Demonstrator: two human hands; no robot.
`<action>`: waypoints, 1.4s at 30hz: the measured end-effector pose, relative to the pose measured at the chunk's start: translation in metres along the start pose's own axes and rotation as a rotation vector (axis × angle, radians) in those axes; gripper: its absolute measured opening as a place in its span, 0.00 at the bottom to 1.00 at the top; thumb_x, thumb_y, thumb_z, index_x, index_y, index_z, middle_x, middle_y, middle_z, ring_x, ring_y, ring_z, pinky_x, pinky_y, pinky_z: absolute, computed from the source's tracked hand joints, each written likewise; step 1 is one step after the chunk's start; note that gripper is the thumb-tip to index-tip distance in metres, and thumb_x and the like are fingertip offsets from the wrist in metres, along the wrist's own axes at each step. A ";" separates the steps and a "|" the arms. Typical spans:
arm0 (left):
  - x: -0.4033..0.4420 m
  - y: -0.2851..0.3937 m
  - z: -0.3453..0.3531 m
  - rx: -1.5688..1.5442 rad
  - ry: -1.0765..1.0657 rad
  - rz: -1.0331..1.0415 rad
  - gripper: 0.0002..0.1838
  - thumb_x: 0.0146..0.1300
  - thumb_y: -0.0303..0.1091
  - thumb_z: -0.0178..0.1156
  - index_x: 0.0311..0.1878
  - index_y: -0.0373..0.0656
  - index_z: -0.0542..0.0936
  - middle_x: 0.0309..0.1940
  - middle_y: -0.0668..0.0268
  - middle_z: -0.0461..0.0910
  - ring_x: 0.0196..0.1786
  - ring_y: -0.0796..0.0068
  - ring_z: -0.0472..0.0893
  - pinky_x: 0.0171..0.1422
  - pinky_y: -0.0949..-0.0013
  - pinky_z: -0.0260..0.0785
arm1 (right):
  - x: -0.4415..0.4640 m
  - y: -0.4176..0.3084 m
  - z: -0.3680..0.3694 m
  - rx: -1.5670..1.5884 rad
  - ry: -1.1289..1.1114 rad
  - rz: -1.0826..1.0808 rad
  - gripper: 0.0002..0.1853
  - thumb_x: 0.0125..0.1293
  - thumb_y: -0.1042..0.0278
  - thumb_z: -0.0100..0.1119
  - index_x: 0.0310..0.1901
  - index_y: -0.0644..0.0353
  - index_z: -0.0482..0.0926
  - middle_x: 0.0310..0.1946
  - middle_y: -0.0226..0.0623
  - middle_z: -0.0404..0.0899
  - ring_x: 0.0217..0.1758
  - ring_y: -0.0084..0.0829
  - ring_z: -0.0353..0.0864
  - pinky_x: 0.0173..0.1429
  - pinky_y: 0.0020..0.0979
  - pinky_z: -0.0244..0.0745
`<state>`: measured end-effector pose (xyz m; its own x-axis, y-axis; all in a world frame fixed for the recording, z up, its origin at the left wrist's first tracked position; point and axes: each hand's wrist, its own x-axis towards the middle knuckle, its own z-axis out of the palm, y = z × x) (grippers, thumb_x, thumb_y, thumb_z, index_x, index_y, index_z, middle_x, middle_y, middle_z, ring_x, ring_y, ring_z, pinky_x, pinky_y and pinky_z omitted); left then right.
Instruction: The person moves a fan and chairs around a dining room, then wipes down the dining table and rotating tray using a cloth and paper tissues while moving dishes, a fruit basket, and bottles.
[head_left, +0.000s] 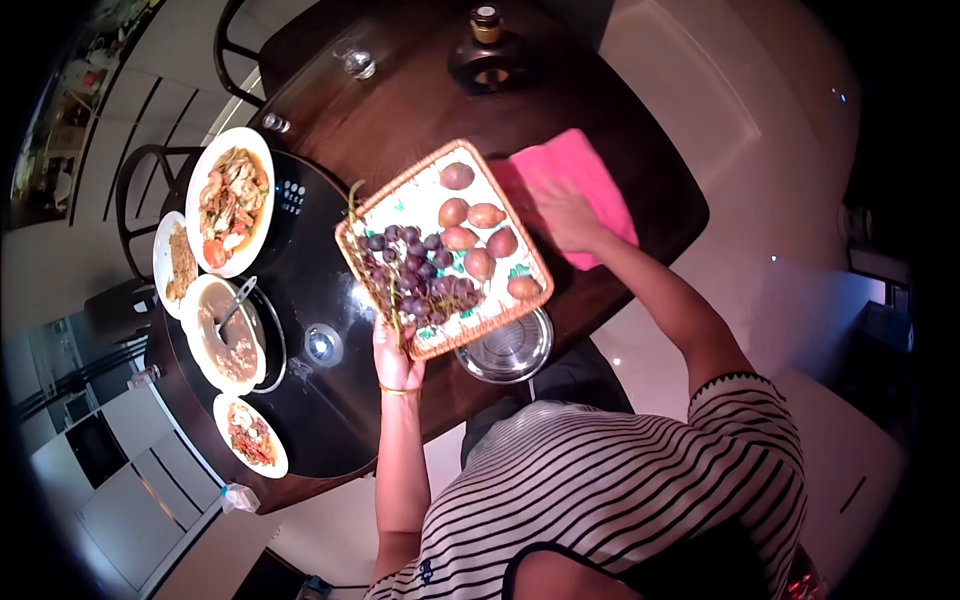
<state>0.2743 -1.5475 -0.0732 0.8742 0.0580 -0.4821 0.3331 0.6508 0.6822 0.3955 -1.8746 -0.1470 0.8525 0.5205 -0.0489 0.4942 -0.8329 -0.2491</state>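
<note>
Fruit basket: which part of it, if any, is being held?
The left hand holds the fruit basket by its rim, near the corner that is lowest in view.

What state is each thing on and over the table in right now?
Left hand: gripping the wicker-edged tray
Right hand: spread on the pink cloth
Wicker-edged tray: held up, loaded
Grapes: on their stems
Reddish round fruits: whole, loose
Pink cloth: laid flat
Dark bottle: upright, capped
Serving bowl: uncovered, ladle inside
Oval platter: uncovered, food-filled
</note>
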 end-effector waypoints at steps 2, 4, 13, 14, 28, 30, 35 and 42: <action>-0.018 -0.022 -0.014 -0.014 -0.030 -0.052 0.25 0.65 0.38 0.60 0.62 0.39 0.67 0.47 0.66 0.78 0.46 0.74 0.80 0.52 0.68 0.77 | -0.042 0.025 -0.015 0.007 0.018 0.184 0.26 0.66 0.56 0.49 0.66 0.43 0.65 0.72 0.31 0.54 0.76 0.41 0.46 0.73 0.56 0.42; -0.043 -0.037 -0.013 0.056 -0.034 -0.101 0.27 0.63 0.42 0.62 0.61 0.40 0.68 0.49 0.66 0.77 0.48 0.73 0.80 0.54 0.67 0.75 | -0.071 0.044 -0.020 0.012 0.069 0.273 0.26 0.67 0.55 0.50 0.67 0.38 0.65 0.72 0.28 0.54 0.76 0.40 0.47 0.73 0.55 0.43; -0.104 -0.086 -0.051 0.013 0.090 -0.177 0.20 0.63 0.20 0.51 0.59 0.41 0.71 0.46 0.67 0.78 0.43 0.78 0.79 0.48 0.73 0.73 | -0.088 0.056 -0.014 -0.015 0.130 0.377 0.28 0.65 0.57 0.52 0.68 0.36 0.63 0.73 0.28 0.52 0.76 0.41 0.46 0.73 0.56 0.42; -0.103 -0.093 -0.055 0.014 0.128 -0.167 0.19 0.63 0.19 0.51 0.58 0.42 0.71 0.44 0.68 0.78 0.40 0.80 0.78 0.45 0.75 0.72 | -0.089 0.055 -0.015 0.005 0.166 0.366 0.28 0.65 0.57 0.52 0.68 0.36 0.63 0.73 0.28 0.52 0.76 0.42 0.45 0.72 0.59 0.41; -0.065 -0.146 0.000 0.153 0.365 -0.205 0.12 0.67 0.22 0.49 0.51 0.42 0.75 0.39 0.68 0.79 0.38 0.80 0.78 0.39 0.75 0.71 | -0.095 0.054 -0.012 -0.083 0.074 0.505 0.28 0.65 0.50 0.51 0.68 0.32 0.61 0.75 0.30 0.46 0.76 0.54 0.39 0.65 0.74 0.41; -0.035 -0.139 0.039 0.117 0.427 -0.067 0.09 0.67 0.25 0.51 0.49 0.41 0.76 0.37 0.69 0.79 0.36 0.80 0.77 0.36 0.75 0.70 | -0.094 0.058 -0.011 -0.116 0.063 0.466 0.28 0.67 0.50 0.47 0.69 0.34 0.60 0.75 0.29 0.46 0.76 0.52 0.40 0.67 0.71 0.41; 0.055 -0.119 0.083 0.238 0.489 -0.132 0.12 0.61 0.24 0.56 0.48 0.41 0.77 0.30 0.72 0.77 0.29 0.84 0.70 0.30 0.75 0.61 | -0.107 0.041 -0.005 -0.104 0.211 0.518 0.27 0.68 0.55 0.46 0.69 0.40 0.61 0.73 0.33 0.52 0.76 0.46 0.45 0.68 0.66 0.42; 0.098 -0.078 0.112 0.303 0.342 -0.150 0.23 0.60 0.28 0.58 0.59 0.41 0.68 0.31 0.64 0.79 0.29 0.75 0.78 0.34 0.73 0.72 | -0.110 -0.067 0.060 0.183 0.328 0.142 0.32 0.53 0.73 0.54 0.64 0.54 0.67 0.68 0.46 0.60 0.73 0.53 0.52 0.71 0.56 0.46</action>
<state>0.3732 -1.6776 -0.1118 0.6591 0.2591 -0.7060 0.5792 0.4239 0.6963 0.2583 -1.8643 -0.1830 0.9339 0.2902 0.2088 0.3543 -0.8297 -0.4314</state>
